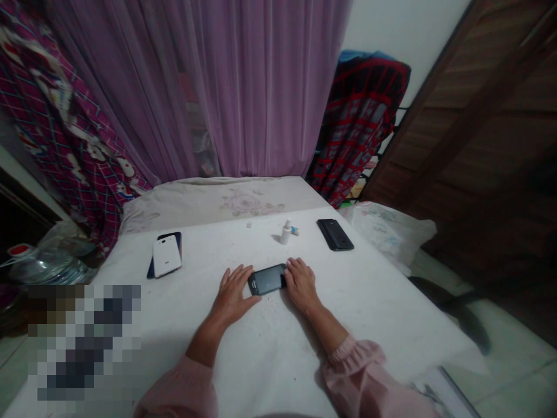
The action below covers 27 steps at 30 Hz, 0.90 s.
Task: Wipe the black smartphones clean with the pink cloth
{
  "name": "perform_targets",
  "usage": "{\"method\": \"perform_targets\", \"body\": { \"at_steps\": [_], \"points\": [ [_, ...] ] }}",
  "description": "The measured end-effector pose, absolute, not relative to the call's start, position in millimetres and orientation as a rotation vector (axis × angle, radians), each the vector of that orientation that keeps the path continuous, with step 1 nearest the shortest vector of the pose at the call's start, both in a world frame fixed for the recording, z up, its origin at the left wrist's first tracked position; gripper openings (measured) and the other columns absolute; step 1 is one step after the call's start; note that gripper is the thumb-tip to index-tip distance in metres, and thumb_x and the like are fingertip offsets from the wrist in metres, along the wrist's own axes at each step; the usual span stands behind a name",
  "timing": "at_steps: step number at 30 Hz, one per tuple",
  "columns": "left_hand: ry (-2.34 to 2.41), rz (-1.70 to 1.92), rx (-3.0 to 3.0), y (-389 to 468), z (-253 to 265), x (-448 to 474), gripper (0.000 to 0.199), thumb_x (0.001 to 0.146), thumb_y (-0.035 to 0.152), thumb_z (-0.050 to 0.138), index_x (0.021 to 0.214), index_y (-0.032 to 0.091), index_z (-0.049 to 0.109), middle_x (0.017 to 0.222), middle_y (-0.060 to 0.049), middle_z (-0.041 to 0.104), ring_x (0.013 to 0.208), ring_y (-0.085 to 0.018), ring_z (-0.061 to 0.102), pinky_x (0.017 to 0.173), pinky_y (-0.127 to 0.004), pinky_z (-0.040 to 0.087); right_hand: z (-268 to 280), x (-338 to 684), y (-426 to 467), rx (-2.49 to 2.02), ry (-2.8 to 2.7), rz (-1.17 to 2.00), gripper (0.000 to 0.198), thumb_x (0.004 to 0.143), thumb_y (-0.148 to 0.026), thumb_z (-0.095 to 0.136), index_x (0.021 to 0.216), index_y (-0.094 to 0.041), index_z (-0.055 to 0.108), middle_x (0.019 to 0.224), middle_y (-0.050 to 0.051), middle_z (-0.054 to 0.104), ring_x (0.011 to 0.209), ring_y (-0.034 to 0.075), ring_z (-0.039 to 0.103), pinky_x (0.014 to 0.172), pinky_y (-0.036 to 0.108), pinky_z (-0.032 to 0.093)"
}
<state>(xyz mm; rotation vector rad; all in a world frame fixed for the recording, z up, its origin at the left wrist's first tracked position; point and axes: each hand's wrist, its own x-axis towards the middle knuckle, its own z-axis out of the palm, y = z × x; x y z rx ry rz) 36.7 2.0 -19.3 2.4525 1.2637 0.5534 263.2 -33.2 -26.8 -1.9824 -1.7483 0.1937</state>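
A dark smartphone (268, 280) lies screen up on the white cloth, its long side running roughly left to right and a little tilted. My left hand (235, 292) grips its left end, thumb at the near edge and fingertips at the far corner. Around the right end my right hand (301, 283) is closed, covering that edge; its thumb is mostly hidden. Beyond the phone stands a small white spray bottle (285, 233), with a small blue-and-white item (295, 231) right beside it.
White cloth (261, 354) covers the table. At the left, a white phone (167, 255) rests over a dark one (151, 269); black phones (335, 234) lie at the right. A tiny pale piece (249, 225) sits farther back. A plastic bag (387, 229) hangs off the right side.
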Motion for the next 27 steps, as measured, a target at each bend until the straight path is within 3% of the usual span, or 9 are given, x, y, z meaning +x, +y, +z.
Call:
{"method": "perform_targets", "body": {
  "at_steps": [9,16,21,27],
  "points": [
    [1.247,0.544,2.451,1.1,-19.5,37.6,0.061,0.079,0.034,0.067,0.136,0.026,0.045,0.142,-0.007,0.053,0.139,-0.027,0.036,0.117,-0.053,0.014,-0.8,228.8,-29.7,-1.877,-1.874,0.163,0.032,0.096,-0.025,0.038,0.11,-0.022,0.066,0.136,0.008,0.056,0.137,0.029,0.034,0.108,0.057,0.023],
    [1.274,0.544,2.438,-1.0,-15.9,39.4,0.061,0.078,0.033,0.069,0.134,0.024,0.047,0.141,-0.008,0.054,0.139,-0.027,0.037,0.118,-0.052,0.015,8.2,213.0,-33.8,-1.809,-1.972,0.178,0.031,0.096,-0.027,0.039,0.113,-0.021,0.065,0.138,0.009,0.054,0.137,0.03,0.034,0.11,0.059,0.019],
    [1.293,0.557,2.431,-2.4,-14.4,39.6,0.061,0.078,0.032,0.069,0.134,0.024,0.047,0.141,-0.008,0.054,0.138,-0.027,0.038,0.118,-0.052,0.017,0.1,229.5,-31.1,-1.703,-1.859,0.163,0.042,0.095,-0.026,0.033,0.13,-0.016,0.055,0.137,0.013,0.055,0.127,0.023,0.048,0.108,0.046,0.032],
    [1.298,0.619,2.383,-4.0,-11.9,40.8,0.064,0.079,0.021,0.066,0.138,0.027,0.041,0.139,-0.006,0.056,0.132,-0.023,0.047,0.118,-0.05,0.018,-1.6,258.8,-30.5,-1.634,-1.842,0.136,0.037,0.09,-0.026,0.042,0.12,-0.018,0.062,0.12,0.009,0.066,0.115,0.023,0.055,0.101,0.039,0.037]
  ]
}}
